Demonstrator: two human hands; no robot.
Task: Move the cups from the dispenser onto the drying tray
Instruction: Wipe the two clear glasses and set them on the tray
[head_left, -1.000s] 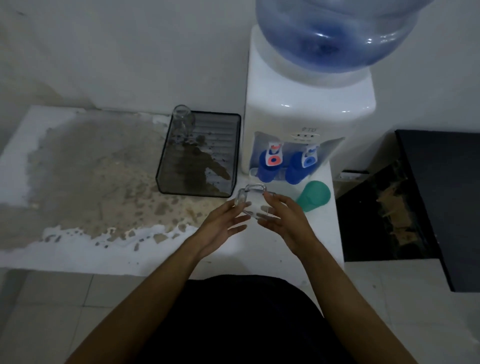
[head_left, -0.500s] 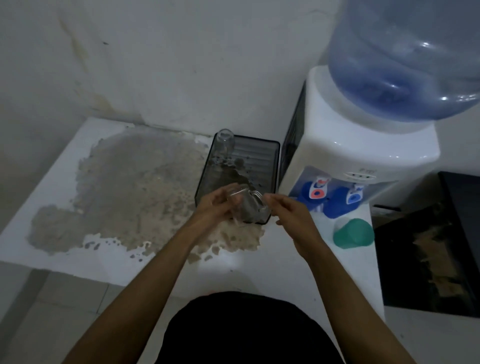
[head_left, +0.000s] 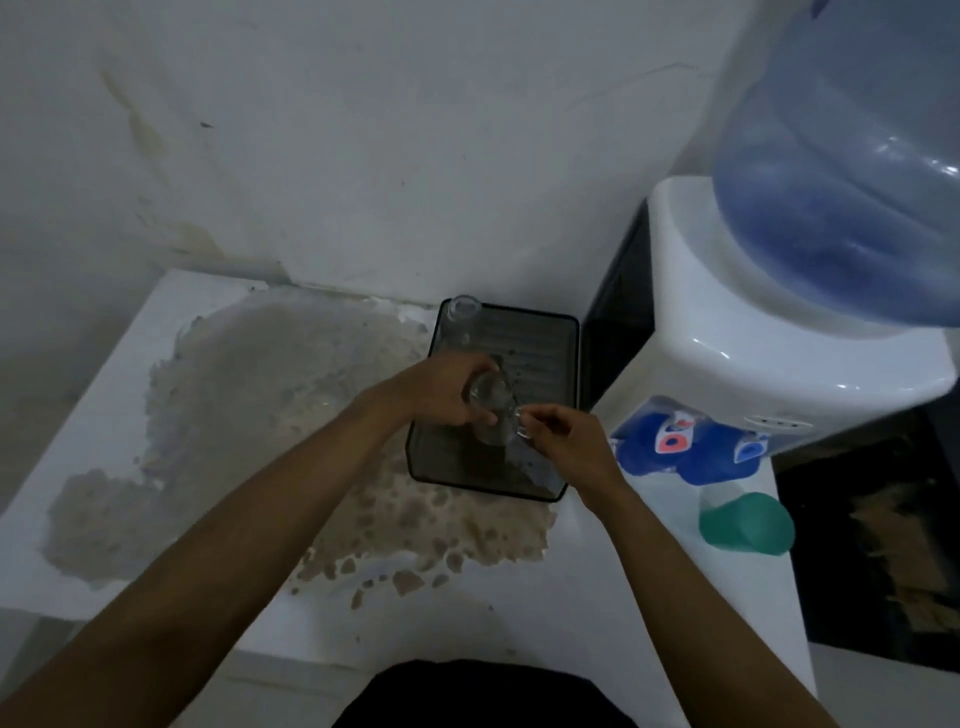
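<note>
1. The left hand (head_left: 439, 392) wraps its fingers around the body of a clear glass mug (head_left: 492, 410), gripping it from the left side.
2. The right hand (head_left: 569, 441) pinches the mug's handle between thumb and fingertips, on the mug's right side.
3. The mug is held over the middle of the dark drying tray (head_left: 569, 364); whether its base touches the tray floor cannot be told.
4. A second clear glass (head_left: 462, 317) stands in the tray's far left corner, well apart from the held mug.
5. The tray sits on a white counter (head_left: 104, 415) against the wall, with a broad brown worn patch (head_left: 260, 395) spreading to its left and in front of it.
6. Just right of the tray stands a white water dispenser (head_left: 753, 353) with a blue water bottle (head_left: 841, 171) on top and two blue taps (head_left: 685, 447) on its front.
7. A green plastic cup (head_left: 748, 525) lies on its side below the taps, near the right wrist but not touching it.
</note>
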